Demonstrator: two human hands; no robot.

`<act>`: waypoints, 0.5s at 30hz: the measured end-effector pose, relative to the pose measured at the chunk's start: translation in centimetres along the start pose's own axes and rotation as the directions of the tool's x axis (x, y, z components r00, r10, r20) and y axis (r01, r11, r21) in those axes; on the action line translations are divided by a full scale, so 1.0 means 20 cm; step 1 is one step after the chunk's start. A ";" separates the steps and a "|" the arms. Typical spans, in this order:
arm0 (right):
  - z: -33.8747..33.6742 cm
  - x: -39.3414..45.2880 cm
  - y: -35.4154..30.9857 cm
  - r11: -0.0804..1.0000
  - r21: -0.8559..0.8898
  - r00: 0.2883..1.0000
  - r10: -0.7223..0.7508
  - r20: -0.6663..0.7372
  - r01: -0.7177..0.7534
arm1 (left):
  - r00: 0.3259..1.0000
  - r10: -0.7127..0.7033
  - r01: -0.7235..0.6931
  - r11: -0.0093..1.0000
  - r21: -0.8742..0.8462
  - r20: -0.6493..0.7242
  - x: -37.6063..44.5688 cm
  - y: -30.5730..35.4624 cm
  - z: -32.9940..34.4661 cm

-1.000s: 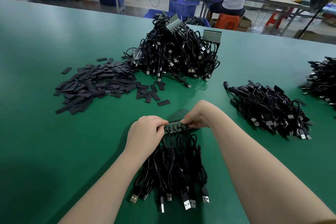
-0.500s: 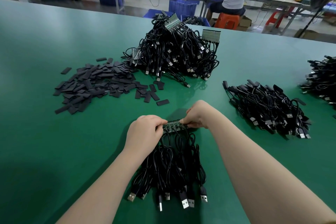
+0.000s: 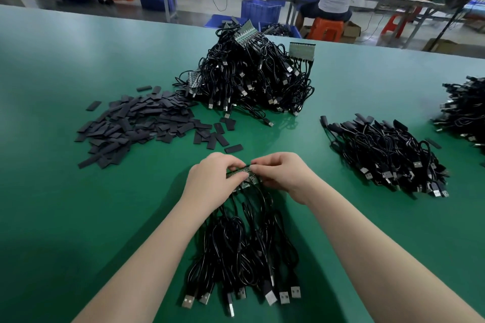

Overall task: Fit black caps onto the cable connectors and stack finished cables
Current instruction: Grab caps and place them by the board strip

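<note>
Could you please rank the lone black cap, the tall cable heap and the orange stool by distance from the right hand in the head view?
From the right hand:
1. Lone black cap, just ahead-left.
2. Tall cable heap, mid-table.
3. Orange stool, beyond the table.

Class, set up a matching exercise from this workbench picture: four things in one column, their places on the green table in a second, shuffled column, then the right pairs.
Things:
1. loose black caps
2. tall cable heap
3. low cable stack
4. green board strip

Places:
A. pinched between left hand and right hand
B. right of the hands
C. far centre
D. left of the tall heap

Pairs: 1-D, 2-C, 3-B, 4-A
</note>
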State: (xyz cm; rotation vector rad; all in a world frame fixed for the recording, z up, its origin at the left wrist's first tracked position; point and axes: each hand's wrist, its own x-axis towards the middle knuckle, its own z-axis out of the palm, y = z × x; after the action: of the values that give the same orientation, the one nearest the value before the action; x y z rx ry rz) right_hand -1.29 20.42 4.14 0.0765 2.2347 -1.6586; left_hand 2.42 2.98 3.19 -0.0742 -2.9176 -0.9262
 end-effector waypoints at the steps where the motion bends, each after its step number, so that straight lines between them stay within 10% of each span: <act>1: 0.00 0.00 0.00 1.000 0.013 1.000 -0.022 0.001 0.022 | 1.000 -0.005 0.006 0.999 -0.041 0.015 0.01 0.01 -0.02; 15: 0.01 -0.08 -0.05 0.943 -0.247 0.967 -0.247 -0.069 0.223 | 0.990 -0.050 0.087 0.955 -0.285 0.133 0.05 0.05 -0.07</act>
State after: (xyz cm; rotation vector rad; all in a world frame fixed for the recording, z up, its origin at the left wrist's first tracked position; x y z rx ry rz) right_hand -0.10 20.18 5.50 -0.1799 2.5883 -1.5130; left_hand 1.50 2.89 5.01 -0.0499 -2.8849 -1.4052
